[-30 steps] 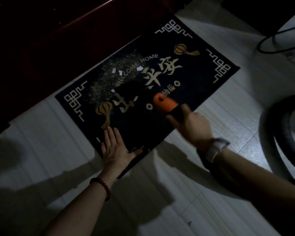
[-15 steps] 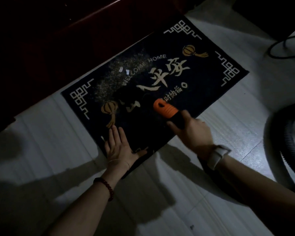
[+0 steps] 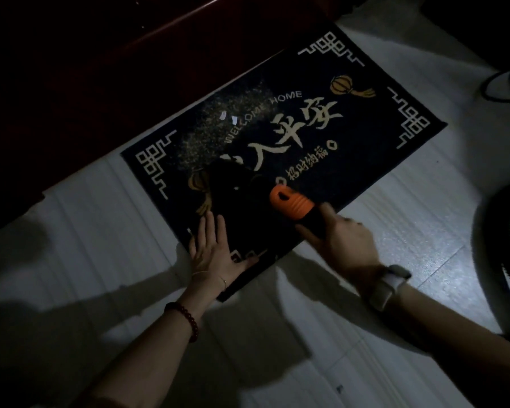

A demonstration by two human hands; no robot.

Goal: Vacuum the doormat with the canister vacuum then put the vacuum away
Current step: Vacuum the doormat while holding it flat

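The doormat [image 3: 321, 136], dark with pale corner frets, lantern motifs and the words WELCOME HOME, lies askew on the pale tiled floor [image 3: 100, 237], its far long edge just beside a dark red door threshold [image 3: 159, 48]. A speckle of fine grit [image 3: 218, 128] and two small white paper scraps [image 3: 228, 117] remain on the mat's far left part, above the lettering. The vacuum nozzle [image 3: 290, 201], orange-collared with a black head that is hard to make out in the dim light, rests on the mat's near left area. The right hand [image 3: 339, 240] is closed around the black handle behind the collar, forefinger laid along it; a pale wristwatch [image 3: 387, 285] sits on that wrist. The left hand [image 3: 215, 248] holds nothing: it lies flat and spread, palm down, pinning the mat's near left corner to the floor. A ribbed black hose [image 3: 492, 245] curves at the right edge; the canister itself is not in view. The step in hand appears to be the vacuuming pass. To do it well, the pinning hand should keep the mat from lifting under suction, and the nozzle should be drawn in slow, overlapping strokes toward the grit and scraps, kept flat against the pile.
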